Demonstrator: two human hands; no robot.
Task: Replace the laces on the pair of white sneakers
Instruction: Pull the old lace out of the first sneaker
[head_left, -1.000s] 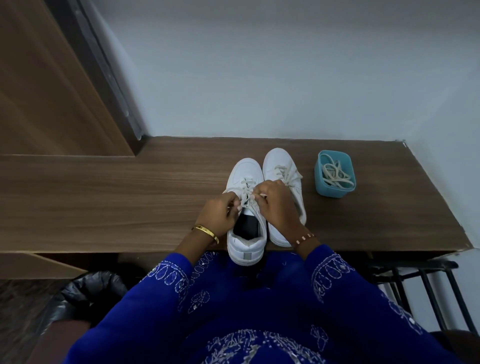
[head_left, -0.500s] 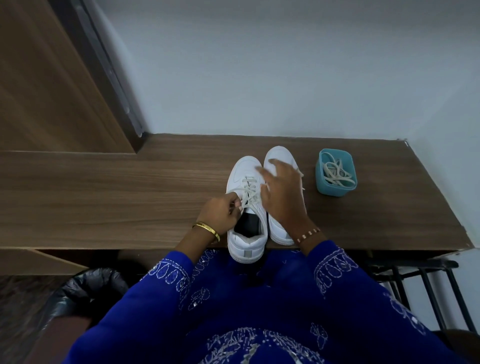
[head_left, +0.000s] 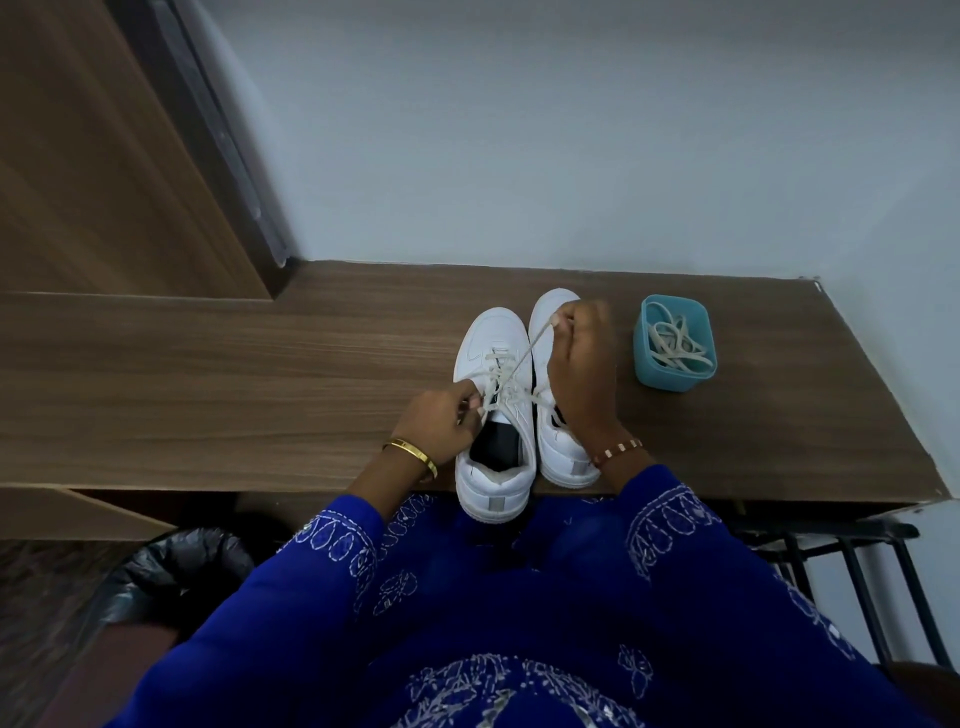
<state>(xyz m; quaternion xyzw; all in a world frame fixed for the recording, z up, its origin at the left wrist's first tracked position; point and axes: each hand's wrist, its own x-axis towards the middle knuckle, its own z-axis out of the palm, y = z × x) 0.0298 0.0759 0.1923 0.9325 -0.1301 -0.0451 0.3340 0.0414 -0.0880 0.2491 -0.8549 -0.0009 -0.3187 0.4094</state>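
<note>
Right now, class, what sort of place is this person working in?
Probably an indoor room, home or office: a wood-grain desk built against a plain wall, a lined bin beside it and a metal rack below.

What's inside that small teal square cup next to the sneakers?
The small teal square plastic cup holds a tangle of cream flat shoelaces; its bottom beneath them is covered.

Two white sneakers (head_left: 493, 415) (head_left: 558, 395); one blue cup (head_left: 674, 343); two hands (head_left: 441, 421) (head_left: 582, 374); two bracelets (head_left: 413, 454) (head_left: 618, 451).
</note>
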